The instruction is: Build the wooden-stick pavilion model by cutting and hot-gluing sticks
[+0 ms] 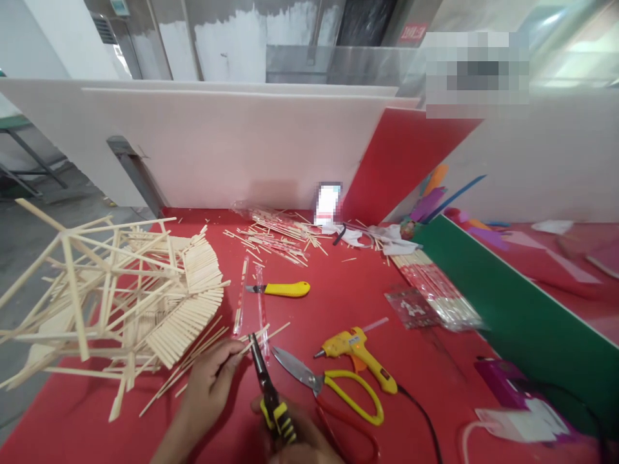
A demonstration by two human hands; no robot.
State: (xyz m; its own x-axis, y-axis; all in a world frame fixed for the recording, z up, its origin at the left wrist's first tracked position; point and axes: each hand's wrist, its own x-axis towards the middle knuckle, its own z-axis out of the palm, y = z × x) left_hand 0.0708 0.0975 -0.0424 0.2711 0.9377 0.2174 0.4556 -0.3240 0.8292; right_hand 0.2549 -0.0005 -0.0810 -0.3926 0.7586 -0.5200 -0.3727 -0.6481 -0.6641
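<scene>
Pinching stick [264, 336] between pliers [265, 380]

Open red table [348, 303] lies mid-scene between the yellow knife [280, 289] and glue gun [358, 351]. The stick structure [120, 290] blocks the left. Scissors [333, 390] obstruct near right; the green board [522, 316] walls the right; white panels [232, 148] close the far side.

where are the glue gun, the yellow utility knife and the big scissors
glue gun [356, 348], head view, on its yellow body
yellow utility knife [285, 289], head view, on its handle
big scissors [296, 367], head view, on the metal blades
</scene>
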